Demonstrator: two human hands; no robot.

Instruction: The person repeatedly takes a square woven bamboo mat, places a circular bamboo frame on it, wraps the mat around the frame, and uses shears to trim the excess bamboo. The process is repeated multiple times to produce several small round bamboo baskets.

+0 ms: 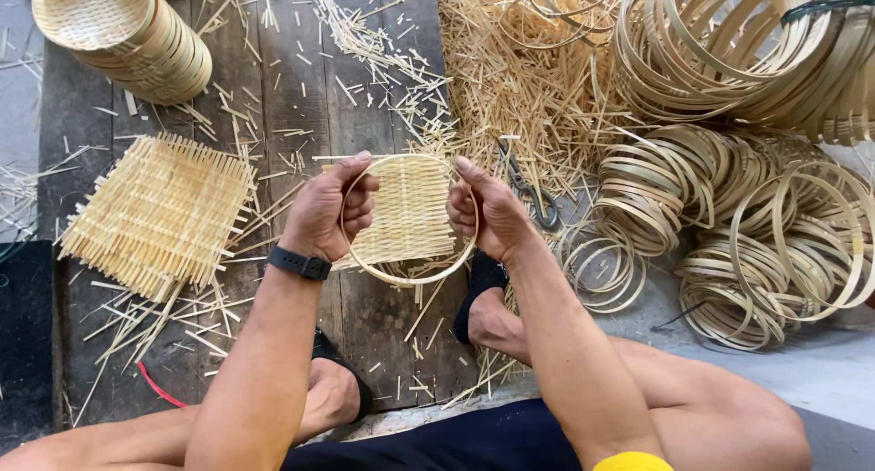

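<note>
A round bamboo hoop [407, 218] is gripped by the left hand [326, 211] and right hand [485, 214] over a woven mat [410, 211] above the plank floor [301, 88]; pressing them together evenly seems needed next.

Both hands sit at centre on the hoop with its woven mat [407, 218], left hand [324, 211] at nine o'clock of it, right hand [483, 211] at three. Towards nine o'clock a stack of square woven mats [159, 214] blocks the boards. At eleven o'clock, stacked baskets [123, 34] stand well apart. Twelve o'clock offers plank [301, 79] with only scattered splints. One to three o'clock is crowded: splint heap [519, 70], scissors [529, 187] just beside the right hand, piled bamboo rings [729, 216]. At six o'clock, feet and knees close the way.
</note>
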